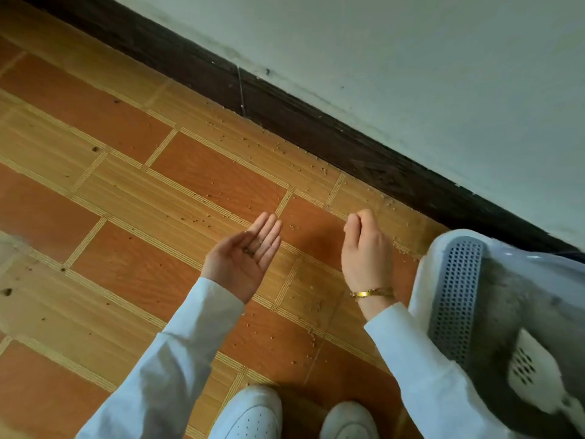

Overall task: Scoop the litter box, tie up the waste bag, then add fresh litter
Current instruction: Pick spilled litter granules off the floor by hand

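Two hands hover over a tiled floor (133, 172) of orange and wood-grain panels, seen from above by the person wearing the camera. The left hand (245, 256) is turned palm up with its fingers straight and close together, and a small heap of dark litter grains (251, 247) lies in the hollow of the palm. The right hand (367, 248) is just beside it, palm down, with its fingers bunched and curled toward the thumb as if pinching something small; whether any grain sits between the fingertips cannot be told. A gold bracelet (372, 293) circles the right wrist, and both arms wear pale long sleeves (177, 353). Many loose litter grains (285, 150) are scattered over the floor, thickest along the dark skirting board (285, 112) that runs under a pale wall (411, 58). The litter box (493, 312) stands at the right edge of the view, close against the right forearm: a white tub with a grey perforated panel (459, 289) along its near side and grey litter inside. A white slotted scoop (531, 372) rests on that litter, blurred. Two white shoes (253, 413) show at the bottom, toes toward the wall.
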`<state>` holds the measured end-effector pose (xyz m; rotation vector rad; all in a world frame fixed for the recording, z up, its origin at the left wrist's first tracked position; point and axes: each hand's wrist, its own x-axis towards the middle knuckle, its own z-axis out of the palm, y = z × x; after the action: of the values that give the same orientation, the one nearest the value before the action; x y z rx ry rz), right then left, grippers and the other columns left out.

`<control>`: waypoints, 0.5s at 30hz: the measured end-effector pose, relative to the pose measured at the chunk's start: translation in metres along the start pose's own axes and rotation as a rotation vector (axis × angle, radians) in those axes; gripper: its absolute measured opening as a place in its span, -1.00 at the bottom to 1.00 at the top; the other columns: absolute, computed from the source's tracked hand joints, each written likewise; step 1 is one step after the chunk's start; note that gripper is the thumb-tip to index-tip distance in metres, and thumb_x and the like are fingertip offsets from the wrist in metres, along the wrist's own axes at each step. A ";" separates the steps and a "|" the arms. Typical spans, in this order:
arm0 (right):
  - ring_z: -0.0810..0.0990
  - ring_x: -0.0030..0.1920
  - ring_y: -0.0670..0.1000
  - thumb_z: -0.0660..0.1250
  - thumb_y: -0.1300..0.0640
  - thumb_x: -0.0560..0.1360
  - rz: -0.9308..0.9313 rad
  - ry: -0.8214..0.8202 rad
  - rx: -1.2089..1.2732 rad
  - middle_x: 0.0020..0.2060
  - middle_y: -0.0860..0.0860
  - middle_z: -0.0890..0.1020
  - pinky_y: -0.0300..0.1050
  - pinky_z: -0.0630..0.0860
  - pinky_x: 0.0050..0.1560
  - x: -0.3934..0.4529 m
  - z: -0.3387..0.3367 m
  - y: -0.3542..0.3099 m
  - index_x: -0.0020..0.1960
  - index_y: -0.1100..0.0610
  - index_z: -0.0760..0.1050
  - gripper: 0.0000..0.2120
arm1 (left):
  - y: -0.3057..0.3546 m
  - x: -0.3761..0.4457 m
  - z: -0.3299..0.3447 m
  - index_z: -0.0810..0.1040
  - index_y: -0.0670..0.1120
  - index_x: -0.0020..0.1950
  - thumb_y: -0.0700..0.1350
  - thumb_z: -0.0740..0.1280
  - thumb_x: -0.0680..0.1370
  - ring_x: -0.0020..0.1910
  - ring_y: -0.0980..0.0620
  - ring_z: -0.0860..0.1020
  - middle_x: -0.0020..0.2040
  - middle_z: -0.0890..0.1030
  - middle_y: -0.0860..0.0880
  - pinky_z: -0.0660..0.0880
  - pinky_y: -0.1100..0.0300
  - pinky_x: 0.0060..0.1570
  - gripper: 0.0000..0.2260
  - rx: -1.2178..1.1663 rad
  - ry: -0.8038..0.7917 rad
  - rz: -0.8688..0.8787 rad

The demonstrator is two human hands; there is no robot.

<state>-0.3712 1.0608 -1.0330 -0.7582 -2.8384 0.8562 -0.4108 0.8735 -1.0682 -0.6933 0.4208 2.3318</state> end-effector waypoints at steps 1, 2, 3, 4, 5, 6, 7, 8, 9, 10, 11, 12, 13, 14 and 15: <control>0.42 -0.36 -0.10 0.04 0.04 0.65 0.071 -0.013 -0.039 -0.33 -0.08 0.46 -0.34 0.28 -0.43 -0.013 -0.002 0.011 0.04 0.15 0.45 -0.74 | -0.005 0.001 0.001 0.50 -0.30 0.23 -0.20 0.09 0.52 0.28 -0.13 0.49 0.30 0.51 -0.20 0.43 -0.05 0.26 -0.63 0.015 -0.006 -0.011; 0.46 -0.31 -0.09 0.02 0.01 0.65 0.119 -0.061 -0.112 -0.28 -0.07 0.50 -0.34 0.31 -0.41 -0.029 -0.001 0.021 0.06 0.15 0.44 -0.72 | -0.010 0.003 0.002 0.51 -0.30 0.23 -0.21 0.09 0.51 0.28 -0.13 0.49 0.29 0.51 -0.20 0.44 -0.04 0.25 -0.63 0.033 -0.009 -0.025; 0.51 -0.25 -0.07 -0.01 -0.02 0.64 0.159 -0.128 -0.196 -0.22 -0.05 0.54 -0.31 0.37 -0.38 -0.046 0.001 0.030 0.08 0.13 0.42 -0.69 | -0.015 0.003 0.003 0.51 -0.30 0.22 -0.21 0.09 0.52 0.27 -0.13 0.50 0.29 0.52 -0.20 0.45 -0.04 0.24 -0.63 0.049 -0.012 -0.042; 0.57 -0.19 -0.05 -0.03 -0.06 0.64 0.194 -0.188 -0.281 -0.15 -0.02 0.59 -0.29 0.44 -0.34 -0.061 0.004 0.038 0.11 0.12 0.40 -0.67 | -0.020 0.003 0.005 0.52 -0.29 0.22 -0.21 0.09 0.52 0.27 -0.13 0.50 0.28 0.52 -0.20 0.46 -0.03 0.23 -0.64 0.065 -0.016 -0.058; 0.61 -0.15 -0.04 -0.04 -0.08 0.63 0.231 -0.228 -0.343 -0.10 -0.01 0.62 -0.27 0.49 -0.30 -0.074 0.006 0.045 0.14 0.10 0.38 -0.66 | -0.025 0.003 0.007 0.52 -0.29 0.22 -0.20 0.08 0.54 0.26 -0.13 0.50 0.28 0.53 -0.20 0.46 -0.03 0.23 -0.64 0.079 -0.020 -0.074; 0.62 -0.12 -0.03 -0.04 -0.10 0.62 0.268 -0.248 -0.373 -0.07 -0.01 0.62 -0.26 0.53 -0.26 -0.084 0.008 0.051 0.16 0.10 0.36 -0.66 | -0.030 0.003 0.007 0.52 -0.29 0.22 -0.20 0.07 0.55 0.26 -0.13 0.51 0.27 0.53 -0.20 0.46 -0.03 0.23 -0.64 0.090 -0.023 -0.088; 0.62 -0.10 -0.03 -0.02 -0.10 0.62 0.300 -0.259 -0.379 -0.06 0.00 0.62 -0.23 0.57 -0.22 -0.091 0.008 0.056 0.17 0.11 0.34 -0.67 | -0.034 0.003 0.008 0.53 -0.29 0.21 -0.20 0.06 0.55 0.26 -0.13 0.51 0.27 0.53 -0.21 0.45 -0.04 0.23 -0.64 0.098 -0.027 -0.103; 0.62 -0.10 -0.02 0.00 -0.09 0.62 0.323 -0.263 -0.382 -0.06 0.01 0.61 -0.20 0.58 -0.19 -0.096 0.009 0.058 0.18 0.11 0.32 -0.68 | -0.039 0.003 0.008 0.53 -0.29 0.21 -0.20 0.06 0.55 0.26 -0.13 0.51 0.27 0.53 -0.21 0.44 -0.04 0.24 -0.64 0.109 -0.032 -0.118; 0.61 -0.11 -0.02 0.02 -0.09 0.62 0.332 -0.256 -0.389 -0.06 0.02 0.61 -0.18 0.59 -0.17 -0.099 0.010 0.060 0.18 0.12 0.31 -0.68 | -0.043 0.002 0.008 0.53 -0.29 0.21 -0.20 0.07 0.55 0.26 -0.13 0.51 0.27 0.53 -0.21 0.44 -0.04 0.24 -0.64 0.122 -0.036 -0.131; 0.61 -0.10 -0.02 0.04 -0.09 0.62 0.333 -0.244 -0.401 -0.04 0.03 0.60 -0.17 0.59 -0.15 -0.100 0.011 0.061 0.18 0.13 0.31 -0.68 | -0.046 0.001 0.008 0.54 -0.29 0.20 -0.20 0.08 0.54 0.26 -0.13 0.51 0.27 0.53 -0.21 0.44 -0.04 0.24 -0.64 0.134 -0.041 -0.143; 0.60 -0.08 0.00 0.05 -0.09 0.62 0.331 -0.230 -0.412 -0.02 0.04 0.60 -0.16 0.58 -0.12 -0.100 0.013 0.062 0.19 0.14 0.30 -0.67 | -0.050 0.000 0.008 0.54 -0.28 0.20 -0.20 0.09 0.53 0.26 -0.13 0.50 0.27 0.53 -0.21 0.44 -0.04 0.24 -0.65 0.144 -0.046 -0.155; 0.60 -0.05 0.01 0.05 -0.11 0.62 0.327 -0.219 -0.426 0.01 0.06 0.60 -0.14 0.57 -0.09 -0.099 0.015 0.062 0.20 0.15 0.30 -0.65 | -0.052 -0.001 0.008 0.55 -0.28 0.19 -0.20 0.11 0.52 0.26 -0.13 0.50 0.27 0.53 -0.21 0.44 -0.04 0.25 -0.65 0.149 -0.052 -0.165; 0.60 -0.02 0.03 0.05 -0.12 0.61 0.319 -0.207 -0.444 0.03 0.07 0.60 -0.13 0.55 -0.05 -0.097 0.017 0.063 0.21 0.16 0.30 -0.63 | -0.054 -0.003 0.007 0.56 -0.29 0.18 -0.20 0.12 0.50 0.26 -0.13 0.51 0.27 0.53 -0.21 0.43 -0.04 0.25 -0.65 0.153 -0.056 -0.170; 0.59 0.01 0.04 0.05 -0.13 0.61 0.303 -0.196 -0.465 0.05 0.08 0.60 -0.12 0.53 -0.01 -0.095 0.019 0.063 0.22 0.17 0.30 -0.61 | -0.056 -0.004 0.007 0.56 -0.29 0.17 -0.19 0.13 0.50 0.26 -0.13 0.51 0.26 0.54 -0.21 0.43 -0.04 0.25 -0.65 0.157 -0.054 -0.173; 0.59 0.02 0.06 0.05 -0.12 0.62 0.279 -0.187 -0.486 0.05 0.08 0.61 -0.10 0.51 0.02 -0.093 0.021 0.063 0.22 0.17 0.31 -0.61 | -0.057 -0.004 0.006 0.56 -0.29 0.17 -0.19 0.13 0.49 0.25 -0.13 0.51 0.26 0.54 -0.21 0.44 -0.04 0.24 -0.65 0.163 -0.050 -0.173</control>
<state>-0.2675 1.0509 -1.0789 -1.2075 -3.2016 0.2567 -0.3715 0.9157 -1.0676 -0.5686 0.5012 2.1205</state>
